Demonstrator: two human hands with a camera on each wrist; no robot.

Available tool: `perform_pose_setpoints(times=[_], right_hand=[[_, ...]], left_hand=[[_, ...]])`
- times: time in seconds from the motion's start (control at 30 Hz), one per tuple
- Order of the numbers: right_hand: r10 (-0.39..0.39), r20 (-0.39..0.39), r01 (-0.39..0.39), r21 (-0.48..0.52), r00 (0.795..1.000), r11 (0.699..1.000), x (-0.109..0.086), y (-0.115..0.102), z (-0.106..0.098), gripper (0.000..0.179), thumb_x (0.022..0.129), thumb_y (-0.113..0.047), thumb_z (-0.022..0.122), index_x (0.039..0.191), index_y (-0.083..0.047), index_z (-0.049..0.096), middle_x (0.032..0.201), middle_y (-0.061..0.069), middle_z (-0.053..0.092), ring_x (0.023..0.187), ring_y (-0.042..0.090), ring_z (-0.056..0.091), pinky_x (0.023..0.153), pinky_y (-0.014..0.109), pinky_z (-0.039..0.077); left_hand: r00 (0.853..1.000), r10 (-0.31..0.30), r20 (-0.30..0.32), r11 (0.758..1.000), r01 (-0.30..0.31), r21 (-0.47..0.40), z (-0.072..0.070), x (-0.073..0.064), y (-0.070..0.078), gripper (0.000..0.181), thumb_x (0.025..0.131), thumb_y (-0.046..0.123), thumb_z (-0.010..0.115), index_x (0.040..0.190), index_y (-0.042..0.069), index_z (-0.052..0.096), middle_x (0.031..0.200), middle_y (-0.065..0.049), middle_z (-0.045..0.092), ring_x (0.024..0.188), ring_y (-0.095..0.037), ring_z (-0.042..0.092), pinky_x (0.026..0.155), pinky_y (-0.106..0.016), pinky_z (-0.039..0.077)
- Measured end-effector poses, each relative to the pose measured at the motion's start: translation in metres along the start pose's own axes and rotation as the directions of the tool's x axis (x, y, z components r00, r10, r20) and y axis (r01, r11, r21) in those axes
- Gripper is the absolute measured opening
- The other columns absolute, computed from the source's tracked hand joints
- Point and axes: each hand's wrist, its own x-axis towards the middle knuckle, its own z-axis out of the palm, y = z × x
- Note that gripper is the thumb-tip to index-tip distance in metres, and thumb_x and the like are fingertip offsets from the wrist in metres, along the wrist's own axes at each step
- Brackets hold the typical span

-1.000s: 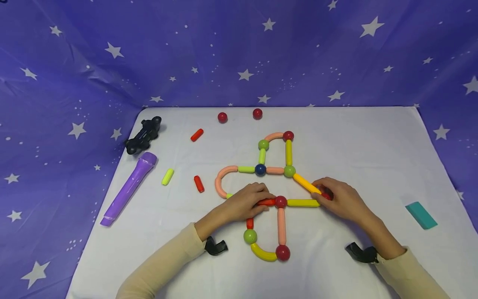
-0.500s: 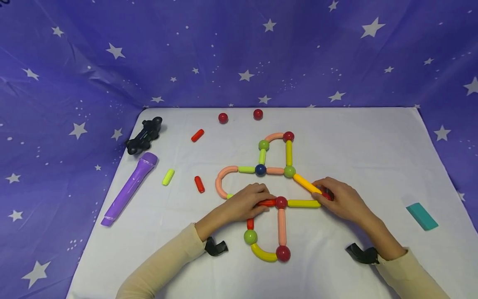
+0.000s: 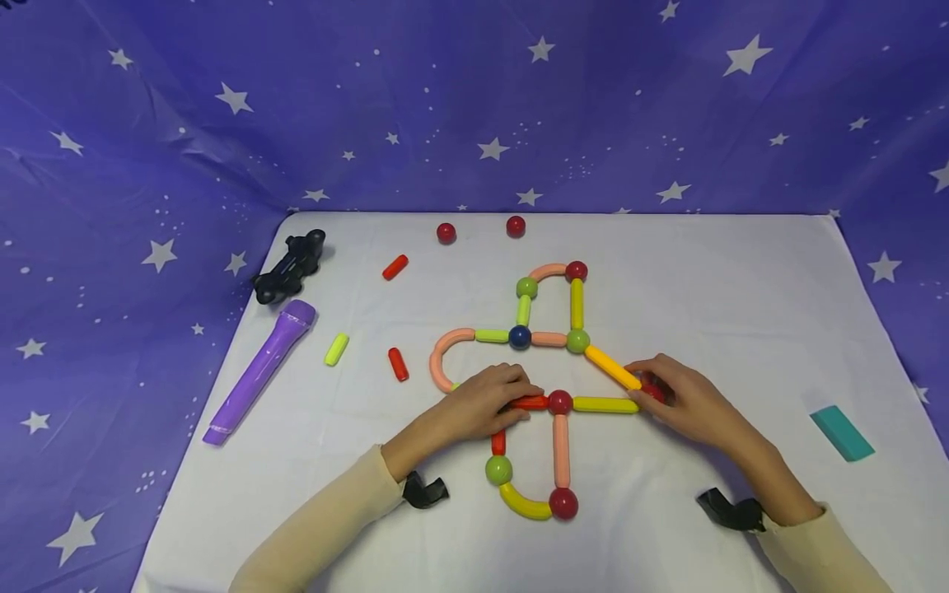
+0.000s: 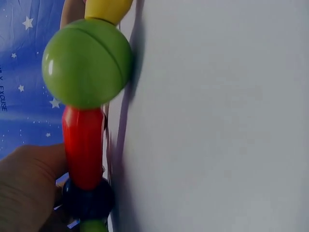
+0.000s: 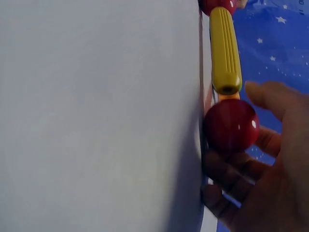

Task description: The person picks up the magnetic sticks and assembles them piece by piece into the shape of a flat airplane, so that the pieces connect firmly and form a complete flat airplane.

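A flat figure of coloured magnetic sticks and balls lies on the white table. My left hand holds its middle-left joint, fingers over a red stick. In the left wrist view the thumb touches another red stick between a green ball and a navy ball; the head view hides that navy ball. At the figure's right corner, my right hand has its fingers curled round a red ball. An orange-yellow stick and a yellow stick meet there; the yellow stick's end looks slightly apart from the ball.
Two loose red balls sit at the back. Red sticks and a lime stick lie to the left, near a purple microphone-shaped thing and a black object. A teal block lies far right.
My right hand has shifted slightly right and down, so more of the red ball shows. The left hand stays in place; the whole view has drifted a little.
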Motion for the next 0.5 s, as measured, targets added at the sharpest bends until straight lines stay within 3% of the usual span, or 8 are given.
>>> perform_pose_setpoints(times=[0.2, 0.4, 0.5], right_hand=[[-0.079, -0.024, 0.081, 0.073, 0.997, 0.994, -0.01, 0.009, -0.003, 0.042, 0.082, -0.011, 0.079, 0.121, -0.015, 0.063, 0.099, -0.01, 0.057, 0.079, 0.002, 0.047, 0.067, 0.017, 0.045], [-0.099, -0.049, 0.104, 0.108, 0.994, 0.989, -0.015, 0.011, -0.004, 0.047, 0.079, -0.006, 0.08, 0.122, -0.013, 0.063, 0.102, -0.009, 0.059, 0.076, 0.004, 0.049, 0.066, 0.017, 0.045], [-0.108, -0.059, 0.115, 0.128, 0.992, 0.985, -0.016, 0.012, -0.004, 0.048, 0.077, -0.003, 0.081, 0.121, -0.012, 0.064, 0.103, -0.008, 0.06, 0.074, 0.004, 0.049, 0.066, 0.017, 0.045]], left_hand=[[0.999, -0.044, -0.022, 0.999, 0.044, -0.027, -0.005, -0.011, -0.003, 0.033, 0.094, 0.03, 0.067, 0.125, 0.02, 0.066, 0.107, 0.006, 0.062, 0.095, -0.009, 0.053, 0.084, -0.025, 0.046], [0.998, -0.052, -0.027, 0.998, 0.052, -0.025, -0.006, -0.014, -0.004, 0.032, 0.094, 0.03, 0.066, 0.124, 0.019, 0.067, 0.109, 0.004, 0.062, 0.099, -0.01, 0.054, 0.087, -0.026, 0.047], [0.996, -0.054, -0.068, 0.998, 0.053, -0.015, -0.012, -0.018, -0.007, 0.031, 0.094, 0.03, 0.066, 0.123, 0.018, 0.067, 0.11, 0.004, 0.062, 0.1, -0.011, 0.054, 0.089, -0.028, 0.047]])
